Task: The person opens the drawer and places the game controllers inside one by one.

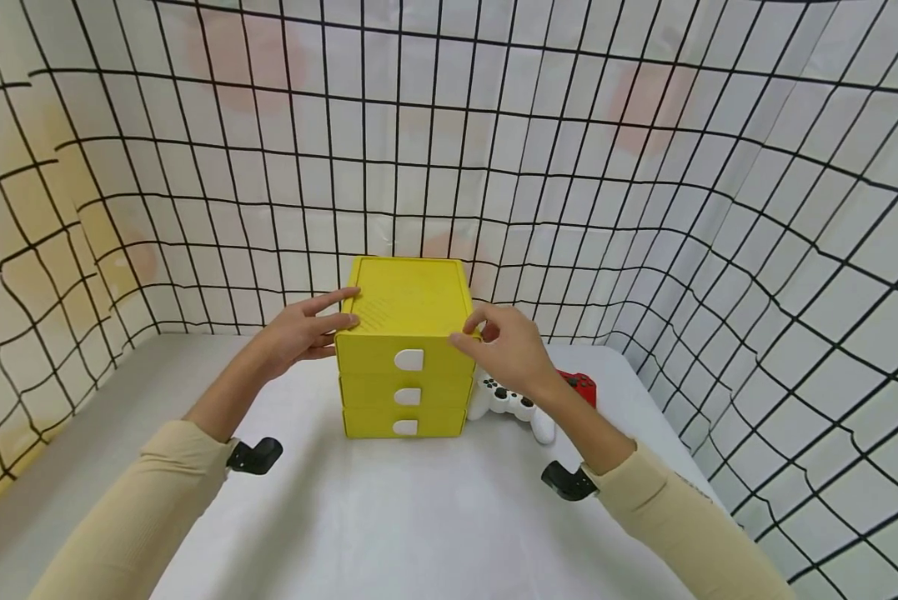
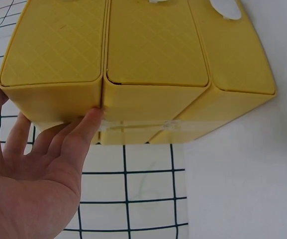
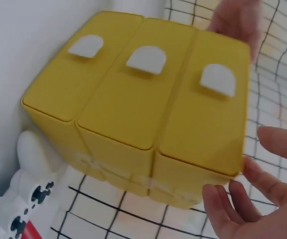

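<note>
A yellow three-drawer box point(image 1: 407, 292) with white half-round tabs stands on the table, its drawers facing me. At its left side is my left hand point(image 1: 293, 336), two fingers laid on the top edge and the others lower along the side. In the left wrist view that hand point(image 2: 44, 169) touches the side wall with spread fingers, near the seam below the top drawer. My right hand point(image 1: 514, 346) is at the top front right corner, fingers loosely bent. In the right wrist view its fingertips point(image 3: 214, 196) touch the side near that corner, thumb and fingers apart.
A white game controller point(image 1: 510, 404) lies right of the box, partly under my right wrist. Behind it shows a red controller point(image 1: 582, 386). Black grid netting point(image 1: 433, 150) over pale cloth surrounds the white table point(image 1: 418, 517). Clear tape point(image 2: 138, 125) runs across the box's side.
</note>
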`<act>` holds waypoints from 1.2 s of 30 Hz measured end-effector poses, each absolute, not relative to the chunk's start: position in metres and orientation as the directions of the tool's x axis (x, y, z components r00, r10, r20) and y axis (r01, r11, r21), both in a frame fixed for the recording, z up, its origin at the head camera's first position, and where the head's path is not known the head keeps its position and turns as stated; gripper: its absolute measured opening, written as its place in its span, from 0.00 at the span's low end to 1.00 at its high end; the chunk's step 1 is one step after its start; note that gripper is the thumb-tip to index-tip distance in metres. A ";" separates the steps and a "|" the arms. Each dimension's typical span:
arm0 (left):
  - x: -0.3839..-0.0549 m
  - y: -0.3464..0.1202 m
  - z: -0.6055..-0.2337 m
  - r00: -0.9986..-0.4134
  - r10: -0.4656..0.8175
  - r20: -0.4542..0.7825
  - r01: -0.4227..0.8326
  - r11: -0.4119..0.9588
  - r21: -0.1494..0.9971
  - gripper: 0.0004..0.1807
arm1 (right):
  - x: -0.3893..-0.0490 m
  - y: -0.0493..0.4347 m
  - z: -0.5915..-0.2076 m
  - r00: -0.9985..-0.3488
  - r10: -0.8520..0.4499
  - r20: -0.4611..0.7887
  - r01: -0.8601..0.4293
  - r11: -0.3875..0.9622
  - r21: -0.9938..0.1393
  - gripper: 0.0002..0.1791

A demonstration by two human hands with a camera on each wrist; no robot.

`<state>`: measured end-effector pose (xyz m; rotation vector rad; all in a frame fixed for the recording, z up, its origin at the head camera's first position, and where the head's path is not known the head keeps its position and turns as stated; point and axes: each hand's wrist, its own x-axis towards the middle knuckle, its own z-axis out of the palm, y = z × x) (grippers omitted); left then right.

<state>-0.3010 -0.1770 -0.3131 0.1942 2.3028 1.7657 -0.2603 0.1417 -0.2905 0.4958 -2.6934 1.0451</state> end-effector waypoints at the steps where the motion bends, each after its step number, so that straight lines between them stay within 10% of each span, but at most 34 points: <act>1: -0.301 -0.177 -0.313 -0.964 0.244 -0.103 -0.035 0.267 0.963 0.39 | -0.256 0.143 -0.288 -0.924 -0.232 0.305 -0.377 0.694 -0.614 0.13; 12: -0.302 -0.179 -0.313 -0.965 0.240 -0.107 -0.038 0.275 0.961 0.39 | -0.228 0.135 -0.306 -0.925 -0.322 0.200 -0.366 0.623 -0.692 0.15; 36: -0.300 -0.179 -0.314 -0.965 0.242 -0.100 -0.029 0.283 0.959 0.39 | -0.241 0.101 -0.404 -0.779 -0.303 0.549 -0.605 0.593 -0.532 0.22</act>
